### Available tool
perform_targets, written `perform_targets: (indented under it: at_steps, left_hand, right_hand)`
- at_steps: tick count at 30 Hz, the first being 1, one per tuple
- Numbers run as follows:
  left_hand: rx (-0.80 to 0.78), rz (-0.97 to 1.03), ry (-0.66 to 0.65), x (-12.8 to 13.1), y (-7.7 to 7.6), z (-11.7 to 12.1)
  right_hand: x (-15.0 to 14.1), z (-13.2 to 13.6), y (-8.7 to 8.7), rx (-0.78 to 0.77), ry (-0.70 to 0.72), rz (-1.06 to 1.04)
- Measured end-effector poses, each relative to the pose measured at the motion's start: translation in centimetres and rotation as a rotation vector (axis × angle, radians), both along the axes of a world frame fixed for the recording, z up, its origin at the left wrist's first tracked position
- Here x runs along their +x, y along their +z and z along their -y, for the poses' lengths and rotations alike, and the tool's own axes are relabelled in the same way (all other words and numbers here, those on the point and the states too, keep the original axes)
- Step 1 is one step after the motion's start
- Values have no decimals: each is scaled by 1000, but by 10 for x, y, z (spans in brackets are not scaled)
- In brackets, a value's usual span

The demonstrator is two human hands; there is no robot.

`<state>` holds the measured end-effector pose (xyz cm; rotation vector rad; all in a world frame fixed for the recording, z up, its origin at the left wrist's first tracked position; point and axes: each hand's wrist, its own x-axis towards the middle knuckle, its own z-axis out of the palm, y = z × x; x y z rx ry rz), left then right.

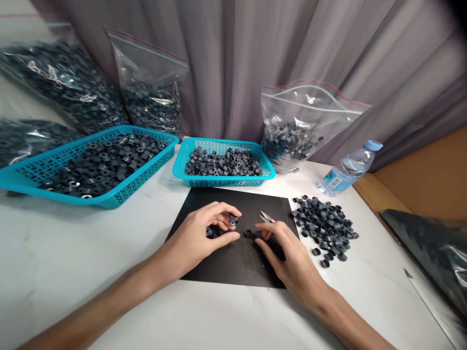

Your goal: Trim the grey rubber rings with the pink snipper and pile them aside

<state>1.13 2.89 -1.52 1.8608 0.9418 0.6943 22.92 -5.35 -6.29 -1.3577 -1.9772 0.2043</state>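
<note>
My left hand [204, 231] is over the black mat [226, 267], fingers curled around a small dark grey spool-like piece [233, 220] near the fingertips. More dark pieces [214, 232] show beneath its palm, partly hidden. On the mat between the two hands sits a small black ring [248, 234]. My right hand [286, 250] is just right of that ring, thumb and index finger apart; its other fingers are tucked behind. Beside its index finger, the pointed metal blades of small scissors [267, 217] show, their handle mostly covered by the hand.
Two blue baskets [224, 183] [120, 198] of dark pieces stand behind the mat and left. A pile of black rings [324, 226] lies to the right, near a water bottle [346, 170]. Zip bags [292, 141] of pieces lean by the curtain [226, 63].
</note>
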Motion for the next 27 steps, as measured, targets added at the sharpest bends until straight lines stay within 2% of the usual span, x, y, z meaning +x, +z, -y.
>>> perform_targets:
  at_steps: [3, 7, 13, 16, 19, 24, 27]
  left_hand:
    - [88, -18, -13, 1, -5, -1]
    - [91, -11, -25, 3, -5, 2]
    - [49, -28, 2, 7, 2, 9]
    - [-107, 21, 13, 12, 4, 16]
    - [-341, 162, -8, 17, 4, 25]
    - [-807, 429, 29, 21, 1, 37]
    - [-957, 534, 24, 21, -2, 37]
  right_hand:
    - [-2, -2, 0, 4, 37, 117]
    - [-6, -6, 4, 5, 42, 230]
    - [-2, -10, 10, 3, 53, 95]
    - [-1, -6, 18, 25, 70, -66]
    - [-3, 1, 25, 28, 114, -172]
    - [-7, 10, 26, 0, 144, -149]
    - [-8, 12, 25, 15, 173, -131]
